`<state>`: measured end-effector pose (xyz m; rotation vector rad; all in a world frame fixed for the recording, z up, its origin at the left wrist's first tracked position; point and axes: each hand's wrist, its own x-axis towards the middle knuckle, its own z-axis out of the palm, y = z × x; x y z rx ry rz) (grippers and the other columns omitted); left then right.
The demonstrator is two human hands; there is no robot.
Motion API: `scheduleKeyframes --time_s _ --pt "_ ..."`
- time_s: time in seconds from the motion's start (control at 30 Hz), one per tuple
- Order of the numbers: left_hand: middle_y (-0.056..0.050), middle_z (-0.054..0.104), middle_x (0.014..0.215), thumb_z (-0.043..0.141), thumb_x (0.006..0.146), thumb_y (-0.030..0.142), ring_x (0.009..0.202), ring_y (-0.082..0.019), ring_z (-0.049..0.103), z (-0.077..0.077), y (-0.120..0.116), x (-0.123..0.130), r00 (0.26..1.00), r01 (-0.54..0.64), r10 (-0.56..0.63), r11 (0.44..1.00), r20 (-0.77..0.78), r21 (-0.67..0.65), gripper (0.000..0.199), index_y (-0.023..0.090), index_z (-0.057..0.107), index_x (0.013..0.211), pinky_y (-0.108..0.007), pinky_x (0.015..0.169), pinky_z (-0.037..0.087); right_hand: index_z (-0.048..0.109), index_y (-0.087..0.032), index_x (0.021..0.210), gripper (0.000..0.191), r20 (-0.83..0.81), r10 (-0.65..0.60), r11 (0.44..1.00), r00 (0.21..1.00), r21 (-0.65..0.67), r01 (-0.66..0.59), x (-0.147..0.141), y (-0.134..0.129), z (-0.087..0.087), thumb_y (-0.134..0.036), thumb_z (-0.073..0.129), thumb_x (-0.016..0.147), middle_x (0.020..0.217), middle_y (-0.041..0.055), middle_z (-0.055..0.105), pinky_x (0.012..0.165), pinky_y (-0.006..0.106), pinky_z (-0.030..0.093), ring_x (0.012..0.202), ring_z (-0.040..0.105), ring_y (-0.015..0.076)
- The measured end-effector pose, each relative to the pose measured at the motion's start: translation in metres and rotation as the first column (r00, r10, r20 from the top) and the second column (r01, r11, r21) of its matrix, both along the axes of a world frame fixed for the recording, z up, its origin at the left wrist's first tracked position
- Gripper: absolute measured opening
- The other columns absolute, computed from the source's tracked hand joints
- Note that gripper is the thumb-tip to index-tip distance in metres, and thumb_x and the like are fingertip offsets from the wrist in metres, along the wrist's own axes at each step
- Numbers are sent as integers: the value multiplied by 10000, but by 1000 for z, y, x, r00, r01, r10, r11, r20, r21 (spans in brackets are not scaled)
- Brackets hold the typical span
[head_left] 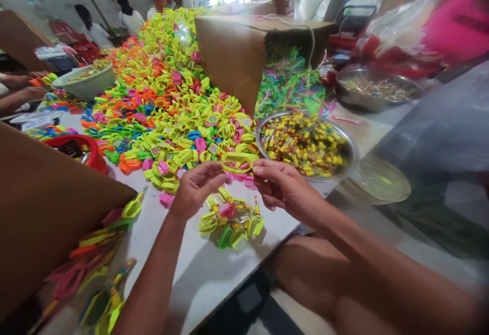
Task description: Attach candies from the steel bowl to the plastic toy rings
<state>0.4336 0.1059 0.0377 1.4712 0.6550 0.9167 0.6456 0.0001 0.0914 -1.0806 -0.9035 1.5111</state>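
Observation:
A yellow plastic toy watch point(237, 168) with a looped strap is stretched between my hands, above the near part of the table. My right hand point(282, 185) pinches its right end between thumb and forefinger, the other fingers curled. At its left end, my left hand point(198, 187) closes thumb and fingertips around the strap. Below them on the white table lies a small cluster of toy watches point(239, 235), yellow, green and pink, with tubes of coloured candy attached. A large heap of toy watches point(168, 121) rises just beyond my hands.
A metal bowl of small candy-filled tubes point(305, 141) stands right of my hands. Behind it is a cardboard box point(229, 60) beside green wrappers. Another cardboard box point(49, 207) and a red basin point(97, 154) are at left. Several people sit across the table; a co-worker's hands point(26, 95) show far left.

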Motion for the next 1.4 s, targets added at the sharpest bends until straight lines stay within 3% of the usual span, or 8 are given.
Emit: scheduleKeyframes --time_s 0.1,0.23,0.3,0.43,0.7,1.1,1.27,1.4 --pt "-123 816 1070 698 978 525 896 -255 746 -19 33 -26 889 33 78 972 -452 234 399 212 817 1195 -340 801 572 584 -203 937 287 378 143 988 915 -1 -154 11 3 -18 -473 603 1033 686 -50 551 489 234 352 506 452 97" --pt "-129 800 1147 757 904 466 1046 -304 719 -51 56 -38 771 139 84 945 -631 297 331 201 828 1089 -391 945 544 632 -175 1070 265 877 187 926 442 -8 -377 3 2 -48 -396 492 1113 953 79 723 681 280 395 797 635 181" --pt "-120 803 1116 773 882 433 1052 -301 711 -64 57 -35 746 180 63 939 -663 292 302 202 825 1070 -390 969 529 639 -167 1147 285 955 155 910 252 -39 -413 -7 1 -59 -396 469 1132 981 111 750 685 291 355 837 659 212" --pt "-115 813 1019 712 926 444 955 -295 711 -74 57 -27 729 213 47 933 -683 291 276 199 830 979 -368 877 527 683 -178 1121 356 981 148 874 128 -69 -481 -15 4 -60 -479 494 1131 989 106 779 659 295 319 815 680 210" --pt "-107 809 1218 723 932 611 1112 -321 710 -36 49 -25 868 84 74 953 -492 292 480 249 818 1231 -358 954 539 729 -180 1196 415 977 1 998 -213 13 66 75 31 -29 -385 373 1141 1168 157 774 756 316 403 999 697 263" --pt "-136 799 1164 851 888 417 1051 -280 762 1 8 -12 918 317 -287 946 -273 72 331 244 857 1170 -336 876 614 706 -131 1215 276 953 190 979 -236 -164 124 145 52 -78 -356 644 1066 1258 122 714 989 441 550 1116 689 251" --pt "-144 801 1134 883 857 351 1002 -270 764 12 -2 -6 942 293 -270 952 -199 94 298 242 866 1133 -328 818 620 643 -12 1250 299 964 101 984 -244 -62 165 139 42 -64 -204 480 1088 1349 322 630 943 413 494 1258 619 383" --pt "-145 795 1147 870 875 301 1073 -275 753 14 -6 -2 951 293 -277 949 -135 116 256 235 862 1121 -347 913 619 510 -60 1366 342 984 14 989 -180 13 148 108 24 -34 -288 405 1134 1173 249 710 840 372 488 1051 691 336"
